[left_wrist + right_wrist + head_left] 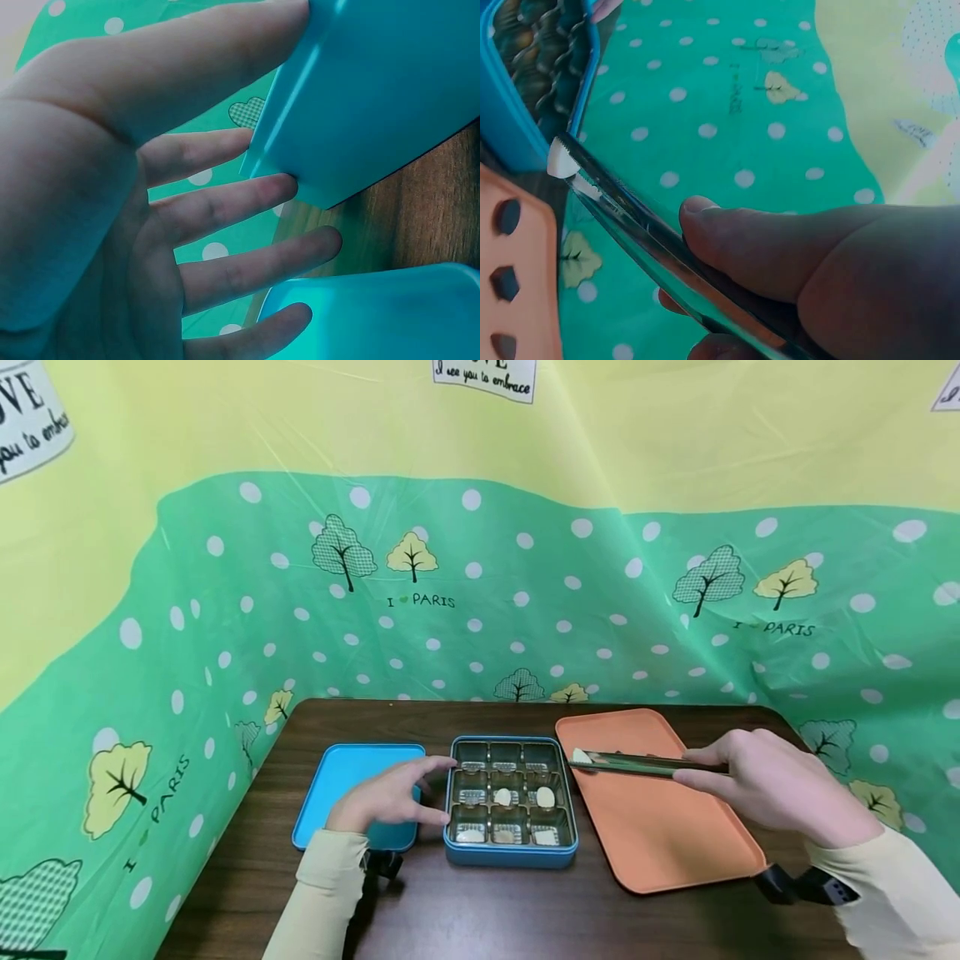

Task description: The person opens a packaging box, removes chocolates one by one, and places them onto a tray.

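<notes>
A blue tin (512, 857) stands in the middle of the table, its inside split into several square compartments. White pieces lie in the centre compartment (502, 797), the one right of it, and along the front row. My left hand (382, 797) touches the tin's left side with thumb and fingertips, fingers extended. In my right hand (772, 781) are metal tongs (645, 765), pinched between thumb and fingers. Their tips hold a white piece (561, 159) just outside the tin's right rim, above the orange tray's (637, 852) left edge.
Left of the tin lies a blue lid (360, 772), partly behind my left hand. Several dark pieces (505, 285) sit on the orange tray, mostly hidden by the tongs in the head view. A patterned cloth (480, 568) hangs behind the brown table (450, 914).
</notes>
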`<act>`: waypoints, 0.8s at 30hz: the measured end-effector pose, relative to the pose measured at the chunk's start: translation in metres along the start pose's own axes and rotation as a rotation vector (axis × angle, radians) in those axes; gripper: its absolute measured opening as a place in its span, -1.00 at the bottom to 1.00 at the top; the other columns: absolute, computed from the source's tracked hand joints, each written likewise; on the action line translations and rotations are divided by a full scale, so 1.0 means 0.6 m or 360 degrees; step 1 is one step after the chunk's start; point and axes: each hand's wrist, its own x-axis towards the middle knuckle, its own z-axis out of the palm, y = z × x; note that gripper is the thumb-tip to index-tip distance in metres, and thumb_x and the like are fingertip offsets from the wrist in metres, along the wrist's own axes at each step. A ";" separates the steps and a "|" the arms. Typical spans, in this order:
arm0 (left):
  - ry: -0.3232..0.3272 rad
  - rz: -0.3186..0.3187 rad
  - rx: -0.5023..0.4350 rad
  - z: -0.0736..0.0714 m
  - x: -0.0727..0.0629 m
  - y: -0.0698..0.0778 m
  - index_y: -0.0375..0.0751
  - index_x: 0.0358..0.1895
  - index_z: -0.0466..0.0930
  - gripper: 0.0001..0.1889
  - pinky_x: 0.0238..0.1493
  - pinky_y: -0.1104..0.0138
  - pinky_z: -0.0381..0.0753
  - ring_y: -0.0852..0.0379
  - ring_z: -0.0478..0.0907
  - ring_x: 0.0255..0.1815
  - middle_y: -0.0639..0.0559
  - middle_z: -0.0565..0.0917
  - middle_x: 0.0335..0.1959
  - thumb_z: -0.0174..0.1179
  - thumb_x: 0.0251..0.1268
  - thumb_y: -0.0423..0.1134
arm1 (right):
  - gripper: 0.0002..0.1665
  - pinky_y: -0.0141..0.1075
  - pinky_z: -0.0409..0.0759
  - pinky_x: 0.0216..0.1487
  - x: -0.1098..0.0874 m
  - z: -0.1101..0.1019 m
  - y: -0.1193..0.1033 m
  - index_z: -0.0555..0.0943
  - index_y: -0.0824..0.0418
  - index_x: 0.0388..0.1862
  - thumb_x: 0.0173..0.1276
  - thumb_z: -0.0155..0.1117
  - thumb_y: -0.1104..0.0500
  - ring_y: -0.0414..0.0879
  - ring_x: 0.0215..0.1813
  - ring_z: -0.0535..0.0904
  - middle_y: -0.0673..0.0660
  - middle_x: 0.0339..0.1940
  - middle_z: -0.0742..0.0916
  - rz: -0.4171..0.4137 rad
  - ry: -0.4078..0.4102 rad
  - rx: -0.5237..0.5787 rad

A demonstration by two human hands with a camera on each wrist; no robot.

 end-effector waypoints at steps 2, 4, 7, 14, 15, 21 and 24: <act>0.0005 -0.0004 0.0001 -0.001 -0.001 0.001 -0.03 0.58 0.35 -0.11 0.24 -0.10 0.59 -0.10 0.61 0.18 -0.02 0.44 0.53 0.56 0.21 0.03 | -0.53 -0.24 0.23 -0.63 -0.002 0.004 0.012 0.86 -0.08 0.06 0.39 0.40 -0.31 -0.24 -0.44 0.46 0.15 0.08 0.83 0.0018 -0.0022 -0.0010; 0.0011 -0.0003 0.0001 -0.001 -0.001 0.002 -0.04 0.58 0.35 -0.11 0.23 -0.10 0.60 -0.10 0.61 0.18 -0.02 0.44 0.53 0.56 0.21 0.02 | -0.53 -0.23 0.24 -0.61 -0.002 0.008 0.022 0.86 -0.04 0.05 0.39 0.40 -0.29 -0.22 -0.40 0.49 0.16 0.06 0.84 0.0031 -0.0053 -0.0011; 0.0011 -0.0009 0.0008 -0.001 -0.001 0.003 -0.03 0.58 0.35 -0.11 0.23 -0.09 0.60 -0.10 0.60 0.18 -0.02 0.44 0.53 0.56 0.20 0.03 | -0.53 -0.21 0.28 -0.58 -0.003 0.014 0.034 0.86 0.01 0.04 0.40 0.41 -0.26 -0.20 -0.33 0.54 0.19 0.03 0.84 0.0043 -0.0103 -0.0011; -0.0005 -0.0006 0.0006 -0.001 -0.001 0.002 -0.03 0.59 0.34 -0.11 0.24 -0.10 0.59 -0.10 0.60 0.18 -0.02 0.44 0.53 0.56 0.21 0.02 | -0.62 -0.22 0.37 -0.52 -0.005 0.030 0.045 0.89 -0.02 -0.08 0.40 0.43 -0.23 -0.18 -0.24 0.60 0.10 -0.07 0.85 0.0033 -0.0132 -0.0029; -0.0008 -0.0004 0.0003 -0.001 -0.001 0.002 -0.03 0.59 0.34 -0.11 0.24 -0.10 0.59 -0.10 0.60 0.18 -0.01 0.44 0.53 0.56 0.22 0.02 | -0.64 -0.22 0.38 -0.51 -0.004 0.032 0.045 0.89 -0.04 -0.09 0.39 0.43 -0.23 -0.19 -0.24 0.60 0.08 -0.09 0.85 0.0037 -0.0136 -0.0032; -0.0012 -0.0003 -0.0012 -0.002 -0.002 0.003 -0.04 0.59 0.34 -0.11 0.22 -0.10 0.60 -0.11 0.60 0.19 -0.03 0.43 0.54 0.56 0.22 0.00 | -0.66 -0.20 0.38 -0.50 -0.002 0.036 0.048 0.88 -0.05 -0.08 0.41 0.42 -0.22 -0.19 -0.24 0.57 0.07 -0.07 0.84 0.0051 -0.0197 -0.0024; -0.0009 -0.0007 -0.0019 -0.002 -0.002 0.003 -0.03 0.59 0.34 -0.11 0.23 -0.10 0.60 -0.12 0.59 0.20 -0.03 0.43 0.54 0.56 0.22 0.00 | -0.69 -0.20 0.36 -0.52 -0.001 0.038 0.048 0.88 -0.05 -0.10 0.42 0.42 -0.19 -0.19 -0.27 0.57 0.08 -0.08 0.84 0.0047 -0.0207 -0.0018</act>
